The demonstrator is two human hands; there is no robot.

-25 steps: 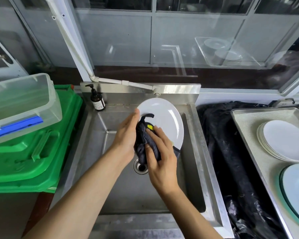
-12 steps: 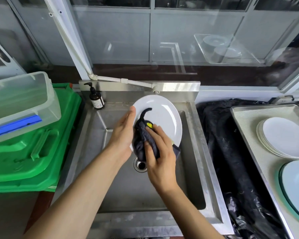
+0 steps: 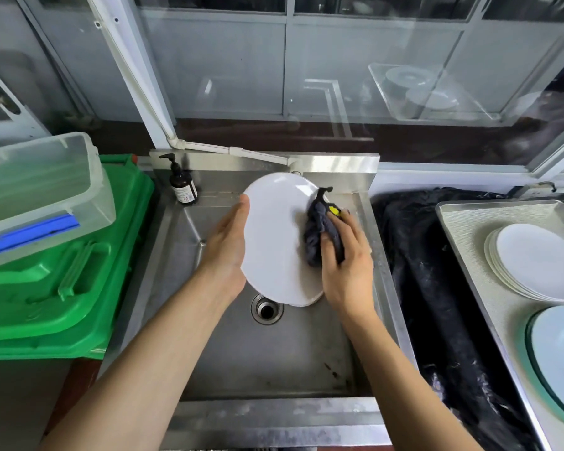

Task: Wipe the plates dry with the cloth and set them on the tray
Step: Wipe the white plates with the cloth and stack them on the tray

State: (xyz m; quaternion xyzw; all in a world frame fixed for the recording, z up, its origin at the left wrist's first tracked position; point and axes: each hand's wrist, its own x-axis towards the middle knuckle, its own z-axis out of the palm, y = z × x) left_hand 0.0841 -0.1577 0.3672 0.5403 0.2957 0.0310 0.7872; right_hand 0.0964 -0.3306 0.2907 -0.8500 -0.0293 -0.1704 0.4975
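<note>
Since a second ago the cloth [image 3: 321, 232] has slid from the plate's [image 3: 274, 242] left-centre to its right edge. The right hand [image 3: 345, 265] has its grip curled round the cloth, pressing it on the plate. The left hand [image 3: 227, 252], fingers straight, props the plate's left rim, tilted over the sink [image 3: 274, 362] near its back edge.
</note>
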